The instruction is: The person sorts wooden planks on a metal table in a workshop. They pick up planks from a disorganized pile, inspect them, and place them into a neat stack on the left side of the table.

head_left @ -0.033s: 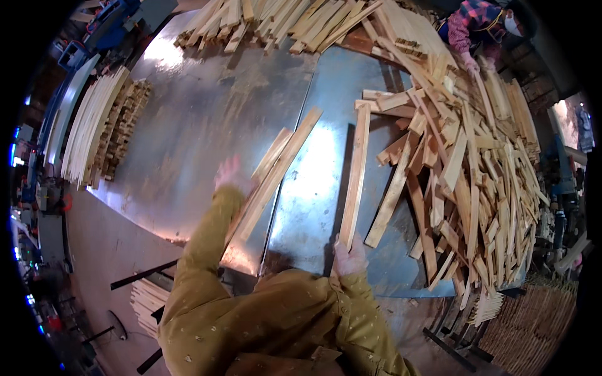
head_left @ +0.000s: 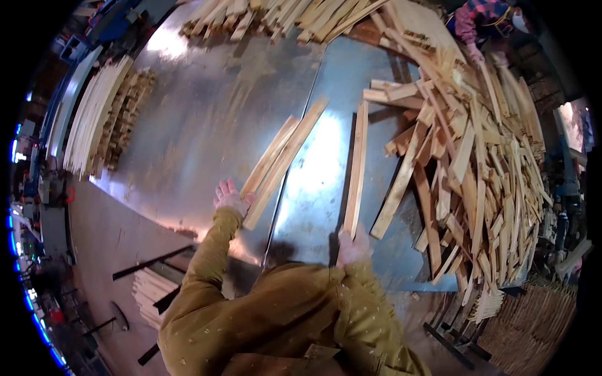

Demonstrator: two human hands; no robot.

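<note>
the right hand [head_left: 354, 248] grips a wooden strip [head_left: 358, 169] by its near end, over the surface [head_left: 188, 113]; a firm wrist should keep the far tip from swinging. the left hand [head_left: 232, 198], open with fingers spread, sits by the near ends of two other strips [head_left: 287, 164], best steadied lightly.

Left arm: extended forward past the bench's [head_left: 207, 119] near edge; forearm [head_left: 208, 254] slants up and inward. Left hand [head_left: 232, 198] farther from the torso than the right; fingers spread, pointing toward the far edge, thumb to the right. Right arm: foreshortened, tucked close to the torso. Right hand [head_left: 354, 248] just inside the near edge, fingers curled in a grip.
</note>
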